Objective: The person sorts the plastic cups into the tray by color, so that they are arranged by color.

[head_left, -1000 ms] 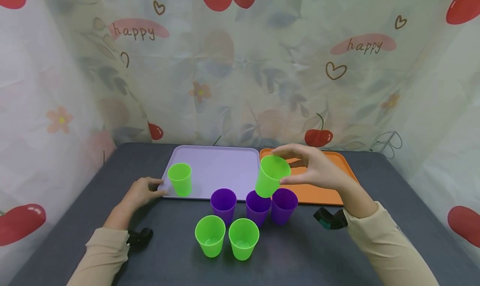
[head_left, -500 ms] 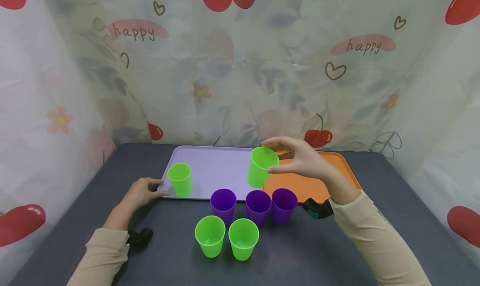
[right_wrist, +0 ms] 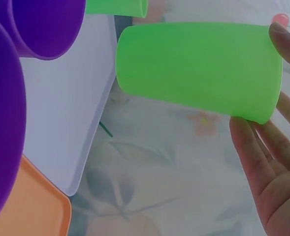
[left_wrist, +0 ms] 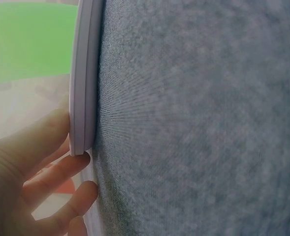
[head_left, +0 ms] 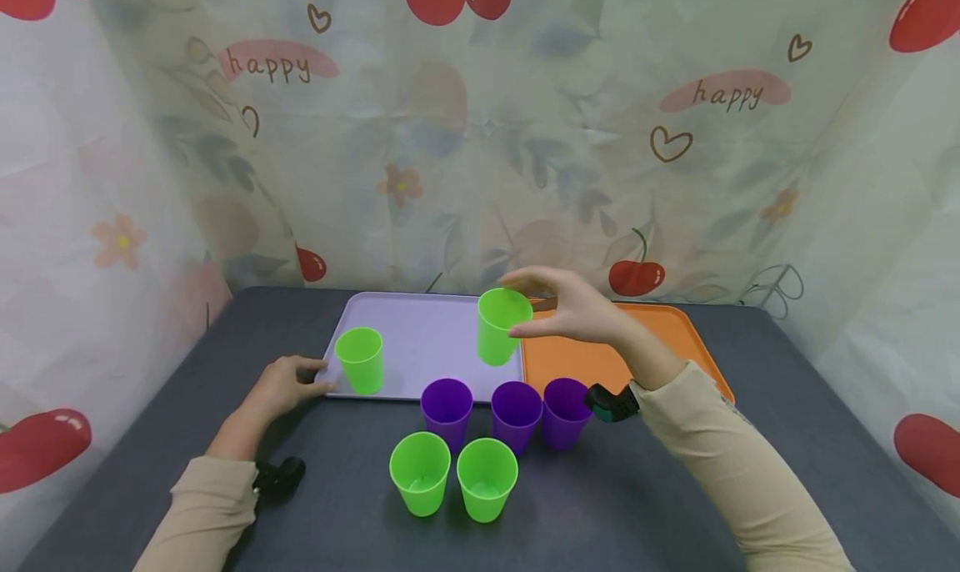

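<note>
My right hand (head_left: 573, 305) grips a green cup (head_left: 498, 328) near its rim, thumb on one side and fingers on the other. The cup is held up over the right part of the lavender tray (head_left: 427, 338). In the right wrist view that green cup (right_wrist: 194, 69) has its wall between thumb and fingertips. My left hand (head_left: 281, 388) pinches the lavender tray's front left corner; the left wrist view has the thumb and fingers (left_wrist: 66, 169) at its rim (left_wrist: 83, 98). Another green cup (head_left: 362, 362) stands upright on the tray's left part.
Three purple cups (head_left: 447, 409) stand in a row in front of the trays. Nearer to me are two green cups (head_left: 420, 472) side by side. An orange tray (head_left: 645, 347) adjoins the lavender one on the right. A printed curtain (head_left: 480, 138) hangs behind the dark table (head_left: 315, 522).
My right hand has carried the green cup leftward and farther back, from above the purple cups to over the lavender tray. The left hand has stayed at the tray's corner.
</note>
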Action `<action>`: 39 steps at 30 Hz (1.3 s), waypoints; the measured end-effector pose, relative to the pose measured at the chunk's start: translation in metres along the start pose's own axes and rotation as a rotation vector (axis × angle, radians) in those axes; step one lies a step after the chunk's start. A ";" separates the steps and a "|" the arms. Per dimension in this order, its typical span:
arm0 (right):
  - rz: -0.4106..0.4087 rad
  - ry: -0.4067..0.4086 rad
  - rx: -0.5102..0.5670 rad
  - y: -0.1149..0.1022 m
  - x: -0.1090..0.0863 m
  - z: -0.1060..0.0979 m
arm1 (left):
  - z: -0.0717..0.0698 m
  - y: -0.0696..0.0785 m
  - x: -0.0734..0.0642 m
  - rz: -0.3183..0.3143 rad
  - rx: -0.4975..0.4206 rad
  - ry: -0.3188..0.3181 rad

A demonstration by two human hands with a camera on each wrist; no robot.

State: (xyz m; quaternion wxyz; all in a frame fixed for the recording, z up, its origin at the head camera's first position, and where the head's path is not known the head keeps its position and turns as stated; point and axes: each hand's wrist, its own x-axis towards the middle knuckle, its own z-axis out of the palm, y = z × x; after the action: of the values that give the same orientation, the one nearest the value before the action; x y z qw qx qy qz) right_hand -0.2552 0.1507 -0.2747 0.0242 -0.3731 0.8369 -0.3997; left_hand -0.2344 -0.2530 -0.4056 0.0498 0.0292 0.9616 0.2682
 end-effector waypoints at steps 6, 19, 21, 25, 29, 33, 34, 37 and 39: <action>-0.023 -0.029 0.011 0.002 0.014 0.008 | 0.001 -0.002 0.001 0.002 0.010 0.008; 0.019 -0.104 -0.038 0.009 0.038 0.025 | -0.001 0.000 -0.001 0.021 0.006 0.017; 0.023 -0.112 -0.044 0.009 0.041 0.027 | -0.001 0.001 -0.001 0.021 0.004 0.017; 0.029 -0.123 -0.065 0.010 0.048 0.033 | -0.001 0.001 -0.002 0.025 0.002 0.018; 0.026 -0.130 -0.096 0.012 0.055 0.038 | -0.001 0.001 -0.002 0.024 0.003 0.016; 0.022 -0.144 -0.114 0.013 0.061 0.042 | -0.001 0.001 -0.001 0.025 0.011 0.019; 0.020 -0.150 -0.114 0.013 0.062 0.043 | -0.001 0.001 -0.001 0.025 0.012 0.021; 0.023 -0.170 -0.115 0.013 0.066 0.046 | -0.001 0.002 -0.001 0.024 0.016 0.027; 0.028 -0.180 -0.121 0.013 0.068 0.048 | -0.001 0.002 -0.001 0.021 0.018 0.028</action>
State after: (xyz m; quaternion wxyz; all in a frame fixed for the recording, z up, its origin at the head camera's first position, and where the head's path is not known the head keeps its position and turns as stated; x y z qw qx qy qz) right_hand -0.2961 0.0812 -0.2989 0.0825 -0.3966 0.8591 -0.3128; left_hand -0.2337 -0.2516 -0.4038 0.0332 0.0359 0.9643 0.2602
